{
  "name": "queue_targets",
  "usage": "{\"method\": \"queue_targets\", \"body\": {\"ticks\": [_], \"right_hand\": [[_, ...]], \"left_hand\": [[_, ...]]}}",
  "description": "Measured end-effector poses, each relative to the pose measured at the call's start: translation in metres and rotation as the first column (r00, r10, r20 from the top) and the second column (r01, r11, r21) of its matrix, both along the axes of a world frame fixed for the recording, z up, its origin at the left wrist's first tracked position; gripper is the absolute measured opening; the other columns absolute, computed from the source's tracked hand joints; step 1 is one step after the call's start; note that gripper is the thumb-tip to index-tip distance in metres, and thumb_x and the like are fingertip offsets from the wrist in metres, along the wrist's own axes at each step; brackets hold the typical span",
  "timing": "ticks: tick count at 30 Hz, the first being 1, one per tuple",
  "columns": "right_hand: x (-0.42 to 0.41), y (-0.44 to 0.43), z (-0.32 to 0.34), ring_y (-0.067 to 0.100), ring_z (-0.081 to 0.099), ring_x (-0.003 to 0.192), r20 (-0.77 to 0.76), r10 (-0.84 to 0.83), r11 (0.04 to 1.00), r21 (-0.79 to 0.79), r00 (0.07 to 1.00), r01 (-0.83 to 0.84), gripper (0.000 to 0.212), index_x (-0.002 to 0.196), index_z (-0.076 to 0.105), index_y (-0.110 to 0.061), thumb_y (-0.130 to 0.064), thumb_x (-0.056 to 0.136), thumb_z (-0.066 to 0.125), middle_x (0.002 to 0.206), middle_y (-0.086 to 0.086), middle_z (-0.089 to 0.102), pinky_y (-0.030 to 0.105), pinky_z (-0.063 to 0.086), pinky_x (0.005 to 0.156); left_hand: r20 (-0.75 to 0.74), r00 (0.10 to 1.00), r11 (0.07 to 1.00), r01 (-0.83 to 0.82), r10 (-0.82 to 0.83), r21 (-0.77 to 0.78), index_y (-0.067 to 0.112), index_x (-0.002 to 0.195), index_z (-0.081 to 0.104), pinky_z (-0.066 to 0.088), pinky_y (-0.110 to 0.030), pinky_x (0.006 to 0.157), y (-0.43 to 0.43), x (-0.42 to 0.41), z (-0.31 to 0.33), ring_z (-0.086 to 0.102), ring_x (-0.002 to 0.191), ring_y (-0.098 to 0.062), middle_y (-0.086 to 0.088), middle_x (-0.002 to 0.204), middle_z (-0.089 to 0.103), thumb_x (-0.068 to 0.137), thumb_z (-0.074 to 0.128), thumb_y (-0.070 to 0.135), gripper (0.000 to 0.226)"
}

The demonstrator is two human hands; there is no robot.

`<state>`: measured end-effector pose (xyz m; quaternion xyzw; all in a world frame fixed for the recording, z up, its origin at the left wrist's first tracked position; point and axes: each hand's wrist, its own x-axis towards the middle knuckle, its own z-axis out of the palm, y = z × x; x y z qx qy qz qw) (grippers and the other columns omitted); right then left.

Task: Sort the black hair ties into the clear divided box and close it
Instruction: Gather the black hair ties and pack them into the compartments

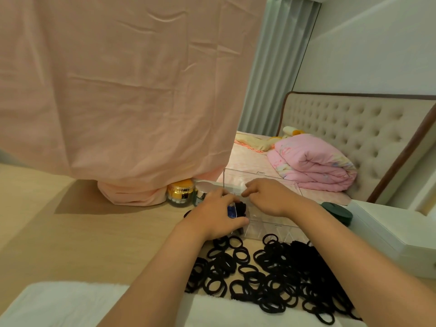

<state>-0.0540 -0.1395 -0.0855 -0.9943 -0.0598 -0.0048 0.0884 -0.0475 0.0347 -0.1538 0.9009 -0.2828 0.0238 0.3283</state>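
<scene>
A clear divided box (271, 223) stands on the wooden table with its lid (238, 178) raised at the back. A bunch of black hair ties (241, 207) sits in its left part. My left hand (217, 215) lies over the box's left end, thumb along the front wall, fingers curled on the bunch of ties. My right hand (266, 197) hovers over the box's middle, fingertips pinched together beside that bunch. A large loose pile of black hair ties (271, 274) is spread on the table in front of the box.
A pink cloth (118, 90) hangs over the table's back left. Two jars (180, 192) stand behind the box. A dark green lid (337, 212) and a white case (389, 237) lie to the right. A white towel (70, 303) covers the near edge.
</scene>
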Motion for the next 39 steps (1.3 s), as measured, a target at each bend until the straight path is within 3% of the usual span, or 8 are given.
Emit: {"method": "queue_targets", "body": {"ticks": [4,7,11,18,27,30,34,39], "right_hand": [[-0.023,0.001,-0.012,0.015,0.059,0.106,0.111,0.16,0.975,-0.17,0.981,-0.14,0.041,0.105,0.077,-0.025,-0.031,0.085,0.042,0.11,-0.007,0.073,0.044,0.035,0.11],[-0.024,0.004,-0.023,0.013,0.041,0.134,0.042,0.222,0.909,-0.37,0.974,-0.191,0.043,0.121,0.068,-0.023,-0.03,0.094,0.036,0.129,-0.008,0.065,0.048,0.01,0.122],[-0.018,0.009,-0.025,0.015,0.031,0.145,-0.029,0.188,0.902,-0.391,0.982,-0.184,0.051,0.123,0.067,-0.024,-0.036,0.094,0.026,0.139,-0.008,0.059,0.054,0.0,0.122],[-0.009,0.015,-0.021,0.01,0.041,0.124,-0.05,0.161,0.923,-0.345,0.986,-0.168,0.063,0.089,0.077,-0.022,-0.05,0.079,0.021,0.101,-0.003,0.071,0.057,-0.024,0.116],[-0.016,-0.002,-0.013,0.011,0.052,0.114,0.166,0.176,0.973,-0.176,0.97,-0.147,0.048,0.101,0.079,-0.024,-0.028,0.08,0.037,0.103,-0.005,0.075,0.042,-0.006,0.124],[-0.019,0.001,-0.024,0.011,0.051,0.117,0.134,0.203,0.968,-0.177,0.97,-0.178,0.054,0.099,0.078,-0.023,-0.034,0.077,0.029,0.102,-0.005,0.074,0.048,-0.008,0.124],[-0.022,0.003,-0.032,0.012,0.032,0.142,0.026,0.253,0.922,-0.31,0.967,-0.233,0.064,0.12,0.071,-0.029,-0.037,0.085,0.019,0.131,-0.011,0.063,0.055,-0.016,0.121],[-0.025,0.002,-0.019,0.019,0.046,0.135,0.04,0.169,0.969,-0.191,0.985,-0.159,0.042,0.117,0.073,-0.024,-0.025,0.09,0.041,0.126,-0.001,0.068,0.047,-0.003,0.122]], "left_hand": [[-0.014,1.0,0.998,-0.014,0.013,-0.068,0.024,0.152,0.034,0.036,-0.035,0.111,0.001,0.001,0.001,0.035,0.14,-0.018,0.001,0.153,0.038,0.081,0.072,0.057,0.086],[-0.038,0.999,0.995,-0.005,0.001,-0.101,0.022,0.156,0.023,0.033,-0.033,0.114,0.001,0.0,-0.001,0.032,0.145,-0.017,0.0,0.161,0.029,0.081,0.073,0.053,0.096],[-0.057,0.998,0.993,-0.006,-0.001,-0.12,0.025,0.157,0.022,0.038,-0.032,0.11,0.003,-0.001,0.0,0.04,0.139,-0.018,0.001,0.158,0.024,0.083,0.074,0.049,0.093],[-0.062,0.998,0.995,0.006,-0.012,-0.104,0.027,0.154,0.031,0.042,-0.036,0.11,0.005,0.0,0.0,0.043,0.137,-0.017,0.002,0.155,0.03,0.082,0.074,0.05,0.087],[-0.028,1.0,1.0,0.013,-0.013,0.019,0.043,0.144,0.043,0.032,-0.046,0.118,0.003,-0.001,-0.001,0.024,0.147,-0.021,0.002,0.155,0.024,0.086,0.064,0.06,0.064],[-0.016,1.0,1.0,0.004,-0.004,0.012,0.035,0.15,0.037,0.036,-0.043,0.116,0.003,-0.002,-0.001,0.029,0.145,-0.019,0.003,0.155,0.026,0.085,0.064,0.062,0.076],[-0.014,1.0,1.0,-0.012,0.012,0.01,0.029,0.155,0.027,0.041,-0.043,0.112,0.003,-0.002,0.001,0.036,0.142,-0.019,0.003,0.157,0.027,0.085,0.065,0.059,0.086],[-0.002,1.0,0.998,-0.019,0.02,0.058,0.028,0.154,0.029,0.039,-0.042,0.112,0.001,-0.008,0.005,0.033,0.142,-0.018,0.004,0.155,0.029,0.085,0.063,0.062,0.084]]}}
